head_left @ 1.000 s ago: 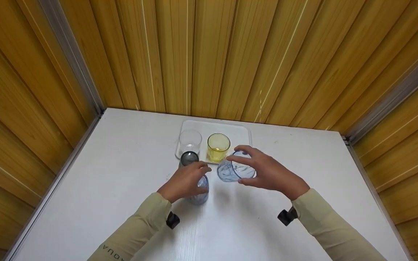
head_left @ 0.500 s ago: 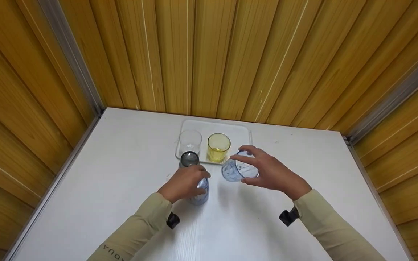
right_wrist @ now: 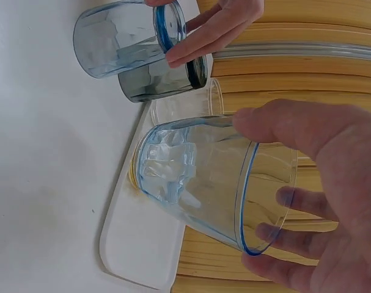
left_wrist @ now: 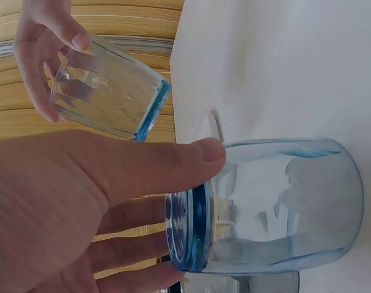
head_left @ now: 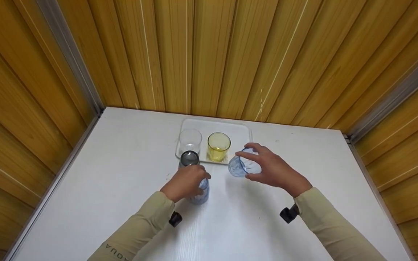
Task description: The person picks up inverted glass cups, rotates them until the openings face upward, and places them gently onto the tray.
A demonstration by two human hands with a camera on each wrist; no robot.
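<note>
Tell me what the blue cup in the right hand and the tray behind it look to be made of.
The blue cup in the right hand looks like clear tinted glass or hard plastic. You see fingers through its wall, and it shows glossy highlights and a darker blue rim. I can't tell which. The tray looks like white plastic with a smooth, faintly shiny surface and a rounded, raised edge.

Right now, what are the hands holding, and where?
Right hand holds a blue cup by its rim; left hand grips another blue cup at its top.

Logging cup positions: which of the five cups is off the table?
The blue cup in the right hand, held tilted; the others stand on the table or tray.
</note>
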